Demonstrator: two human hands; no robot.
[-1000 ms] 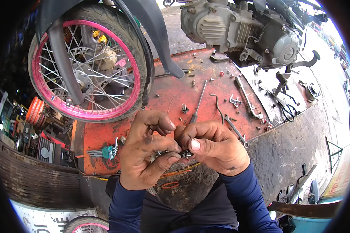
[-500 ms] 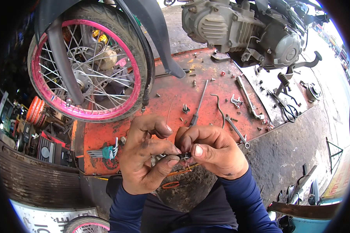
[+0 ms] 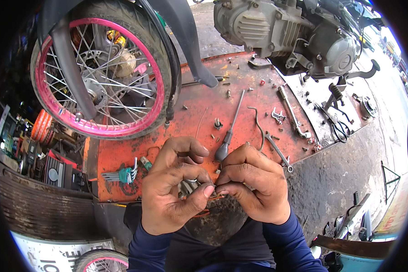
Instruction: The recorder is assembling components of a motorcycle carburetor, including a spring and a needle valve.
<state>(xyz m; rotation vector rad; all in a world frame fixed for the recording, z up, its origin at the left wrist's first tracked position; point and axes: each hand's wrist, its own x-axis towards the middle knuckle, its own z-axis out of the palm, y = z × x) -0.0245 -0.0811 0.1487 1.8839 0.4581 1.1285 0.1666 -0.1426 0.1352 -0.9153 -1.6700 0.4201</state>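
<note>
Fingertip to fingertip, my left hand and my right hand meet low in the middle of the view, above my lap. Both pinch a small dark part between thumb and forefinger. The fingers cover most of it, so its kind cannot be made out. The other fingers of my left hand curl loosely above the pinch. Just beyond my hands lies a screwdriver with a grey handle. To the left of my left hand is a set of hex keys in a teal holder.
On the red metal platform are a ratchet wrench, a combination spanner, a bent rod and several loose bolts. A pink-rimmed motorcycle wheel stands at the far left; an engine hangs over the far right.
My right hand has turned, and its fingers now cover more of the small dark part. My hands have drawn slightly apart at the wrists, baring the screwdriver's handle.
</note>
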